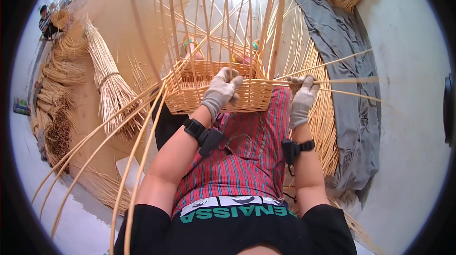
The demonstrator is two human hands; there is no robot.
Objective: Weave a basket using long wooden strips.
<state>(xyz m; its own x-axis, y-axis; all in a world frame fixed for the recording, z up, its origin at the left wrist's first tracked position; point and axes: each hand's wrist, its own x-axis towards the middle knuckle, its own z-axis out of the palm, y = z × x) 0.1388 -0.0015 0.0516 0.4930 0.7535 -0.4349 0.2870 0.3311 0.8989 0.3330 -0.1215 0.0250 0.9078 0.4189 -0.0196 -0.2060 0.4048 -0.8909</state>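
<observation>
A rectangular wicker basket point(251, 97), partly woven, rests across my lap. Thin upright stakes point(205, 15) rise from its walls, along with flat wooden slats point(277, 31) at the corners. In a pale work glove, my left hand point(221, 89) is closed over the near wall's rim, fingers beside the base of a stake. My right hand point(303, 96), also gloved, is off the basket's right end, closed on a long wicker rod point(349, 80) that runs from the rim out to the right. Its fingertips are partly hidden. More loose rods point(107, 134) fan out from the left corner.
A tied bundle of peeled rods point(110, 81) lies on the floor at left, with darker bundles point(59, 117) beyond. To the right are loose rods point(323, 136) and a grey cloth point(356, 126). Another person point(46, 21) sits far left. My feet point(243, 58) are behind the basket.
</observation>
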